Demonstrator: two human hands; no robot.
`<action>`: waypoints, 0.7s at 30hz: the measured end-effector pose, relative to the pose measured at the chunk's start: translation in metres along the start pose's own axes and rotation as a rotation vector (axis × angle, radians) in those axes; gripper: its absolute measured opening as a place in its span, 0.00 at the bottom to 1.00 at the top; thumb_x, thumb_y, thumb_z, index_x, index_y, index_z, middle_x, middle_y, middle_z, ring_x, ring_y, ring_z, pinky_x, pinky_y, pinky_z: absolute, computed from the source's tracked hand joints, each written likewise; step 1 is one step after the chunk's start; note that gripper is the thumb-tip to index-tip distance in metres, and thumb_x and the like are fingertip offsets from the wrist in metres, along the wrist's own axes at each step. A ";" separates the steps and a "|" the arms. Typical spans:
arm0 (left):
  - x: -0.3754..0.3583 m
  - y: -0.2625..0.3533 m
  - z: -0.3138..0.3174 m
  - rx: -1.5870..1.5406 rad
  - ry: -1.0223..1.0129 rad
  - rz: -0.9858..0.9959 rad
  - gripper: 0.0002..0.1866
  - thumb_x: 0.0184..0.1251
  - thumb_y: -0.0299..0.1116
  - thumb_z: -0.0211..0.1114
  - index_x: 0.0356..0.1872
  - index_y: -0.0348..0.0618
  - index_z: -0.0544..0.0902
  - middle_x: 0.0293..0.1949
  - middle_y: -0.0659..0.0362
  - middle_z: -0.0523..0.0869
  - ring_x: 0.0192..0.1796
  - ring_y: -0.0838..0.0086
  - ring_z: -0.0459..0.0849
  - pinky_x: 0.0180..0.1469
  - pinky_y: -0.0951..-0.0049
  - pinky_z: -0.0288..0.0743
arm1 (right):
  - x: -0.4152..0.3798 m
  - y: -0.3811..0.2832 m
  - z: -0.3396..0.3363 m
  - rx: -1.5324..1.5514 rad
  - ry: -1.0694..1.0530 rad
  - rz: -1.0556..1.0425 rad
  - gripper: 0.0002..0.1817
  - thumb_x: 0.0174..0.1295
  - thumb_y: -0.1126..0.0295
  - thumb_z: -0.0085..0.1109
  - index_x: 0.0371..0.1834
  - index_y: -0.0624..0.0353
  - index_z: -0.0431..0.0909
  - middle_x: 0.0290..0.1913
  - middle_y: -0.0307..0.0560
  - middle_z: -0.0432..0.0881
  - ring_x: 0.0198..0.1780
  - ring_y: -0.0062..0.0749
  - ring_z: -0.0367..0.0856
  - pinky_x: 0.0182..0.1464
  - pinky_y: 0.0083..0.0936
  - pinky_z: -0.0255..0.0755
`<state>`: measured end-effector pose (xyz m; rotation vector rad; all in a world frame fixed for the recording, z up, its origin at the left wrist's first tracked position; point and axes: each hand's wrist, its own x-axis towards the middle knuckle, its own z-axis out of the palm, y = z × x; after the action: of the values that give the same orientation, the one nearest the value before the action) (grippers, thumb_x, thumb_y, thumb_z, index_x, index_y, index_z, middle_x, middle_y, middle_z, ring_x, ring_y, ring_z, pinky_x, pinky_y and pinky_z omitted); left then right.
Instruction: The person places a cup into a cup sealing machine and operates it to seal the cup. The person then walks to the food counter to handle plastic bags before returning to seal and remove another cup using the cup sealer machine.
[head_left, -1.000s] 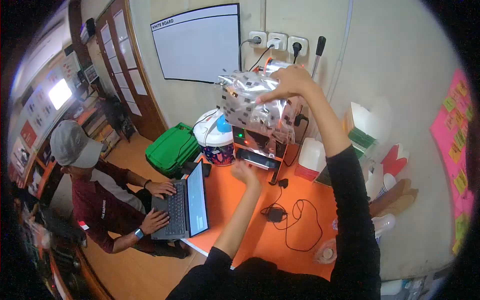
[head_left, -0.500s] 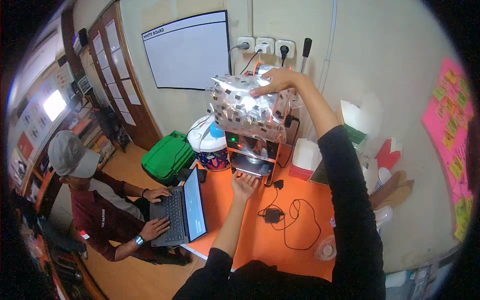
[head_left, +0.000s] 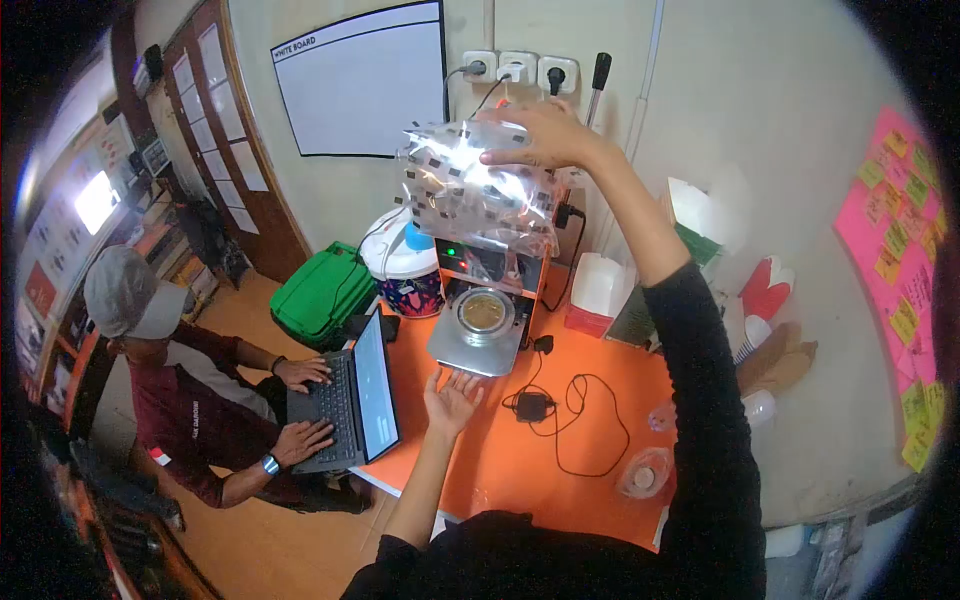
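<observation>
A cup sealing machine [head_left: 543, 277] with orange sides stands against the wall, a small green light lit on its front. Clear plastic film [head_left: 480, 185] with dark square marks hangs bunched over its upper part. My right hand [head_left: 548, 135] is up at the top of this film, thumb across the front and fingers over the far side, partly hidden. From the machine's lower part juts a metal tray [head_left: 470, 352], with a round ring holding something brownish. My left hand [head_left: 456, 402] lies palm up at the tray's front edge, fingers stretched out, fingertips touching or just under it.
A cable with a black adapter [head_left: 533, 405] lies on the orange table [head_left: 500, 470]. Left of the machine are a white-lidded container [head_left: 400, 255] and a green case [head_left: 320, 295]. A person types on a laptop [head_left: 350, 415] at left. Paper boxes [head_left: 600, 290] stand right.
The metal tray has slid out of the machine towards me, baring its round ring. My left hand has come back with it. My right hand stays at the film.
</observation>
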<state>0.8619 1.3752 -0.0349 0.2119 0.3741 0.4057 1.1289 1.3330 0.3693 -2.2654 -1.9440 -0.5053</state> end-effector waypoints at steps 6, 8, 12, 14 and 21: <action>-0.017 -0.006 -0.013 0.013 0.001 0.013 0.29 0.64 0.56 0.57 0.57 0.43 0.71 0.55 0.58 0.77 0.57 0.68 0.76 0.58 0.59 0.69 | -0.057 -0.041 0.014 0.031 0.634 0.086 0.37 0.56 0.36 0.58 0.67 0.40 0.71 0.60 0.50 0.78 0.69 0.45 0.67 0.72 0.56 0.45; -0.020 -0.002 -0.013 0.021 0.012 0.025 0.30 0.64 0.56 0.57 0.58 0.44 0.71 0.56 0.58 0.76 0.58 0.68 0.76 0.58 0.60 0.69 | -0.081 -0.062 0.018 0.202 0.924 0.128 0.24 0.60 0.56 0.63 0.60 0.48 0.76 0.51 0.51 0.80 0.59 0.43 0.74 0.65 0.47 0.59; -0.016 0.001 -0.024 0.031 0.011 0.033 0.32 0.65 0.58 0.54 0.61 0.44 0.70 0.59 0.57 0.75 0.62 0.67 0.73 0.61 0.57 0.67 | -0.136 -0.108 0.080 0.578 1.196 0.476 0.02 0.60 0.73 0.60 0.31 0.58 0.78 0.27 0.45 0.77 0.29 0.38 0.77 0.32 0.33 0.67; -0.006 -0.003 -0.038 0.045 0.018 0.045 0.33 0.66 0.60 0.52 0.62 0.44 0.69 0.60 0.56 0.74 0.64 0.65 0.71 0.63 0.55 0.66 | -0.161 -0.122 0.132 0.637 1.031 0.514 0.06 0.59 0.71 0.62 0.27 0.58 0.76 0.21 0.44 0.74 0.24 0.37 0.74 0.29 0.31 0.65; 0.079 -0.004 -0.068 -0.126 -0.091 0.028 0.37 0.67 0.64 0.49 0.68 0.47 0.67 0.67 0.55 0.71 0.69 0.57 0.68 0.70 0.45 0.60 | -0.150 -0.148 0.263 0.465 0.407 0.507 0.32 0.47 0.51 0.72 0.52 0.56 0.75 0.53 0.51 0.76 0.52 0.45 0.74 0.52 0.43 0.66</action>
<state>0.9039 1.4137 -0.1224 0.1125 0.2551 0.4438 1.0125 1.2963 0.0558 -2.0344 -1.1000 -0.3620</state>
